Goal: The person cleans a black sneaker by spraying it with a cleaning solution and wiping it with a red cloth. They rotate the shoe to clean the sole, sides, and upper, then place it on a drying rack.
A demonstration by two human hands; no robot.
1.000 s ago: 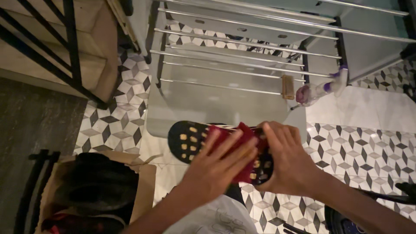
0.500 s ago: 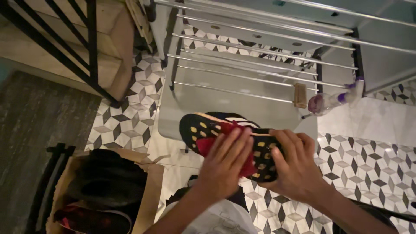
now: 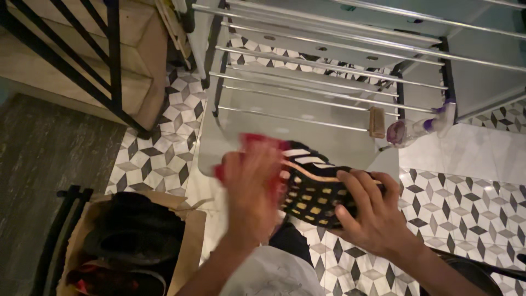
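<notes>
A: While your right hand (image 3: 372, 219) grips the black shoe (image 3: 318, 192) sole-up, keep that grip firm, so the wiping does not twist the shoe out of your palm.

B: How does that hand sit now?

A: Your fingers are curled round the shoe's heel end, thumb underneath, closed snugly on it. The shoe is in the air in front of you, above the patterned tile floor (image 3: 466, 208), its yellow-studded sole turned up.

B: And the left hand (image 3: 255, 189)?

A: It is blurred. It lies flat and mostly spread over the toe end, pressing a red cloth (image 3: 257, 143) against the shoe. I judge short strokes along the sole would serve better than broad ones, with the cloth bunched under your fingertips.

B: What lies around?

A: Near your left side a paper bag (image 3: 189, 246) holds dark shoes. Further out stands a metal drying rack (image 3: 329, 82), with a spray bottle (image 3: 422, 127) lying just beyond its right edge.
</notes>
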